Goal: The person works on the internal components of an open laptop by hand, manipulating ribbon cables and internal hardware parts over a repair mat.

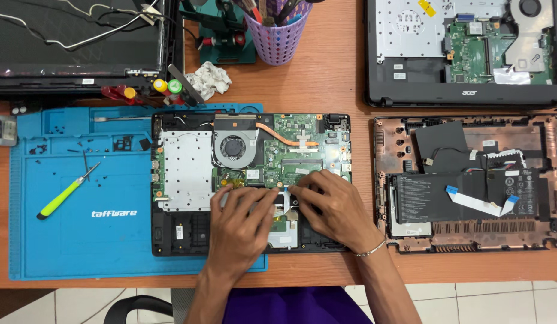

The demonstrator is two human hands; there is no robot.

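Since the opened laptop [251, 180] sits on our blue mat [80, 240] so screws stay put, both hands, left [242, 228] and right [332, 207], press fingertips onto its white ribbon cable [282, 203], pinching nothing.

Bare forearms, a thin silver bracelet [371, 248] on the right wrist, purple clothing [293, 306].

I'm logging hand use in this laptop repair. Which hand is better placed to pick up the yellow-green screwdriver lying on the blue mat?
Probably the left hand. The screwdriver lies on the blue mat far to its left, while the right hand would have to cross over. Both hands rest on the opened laptop.
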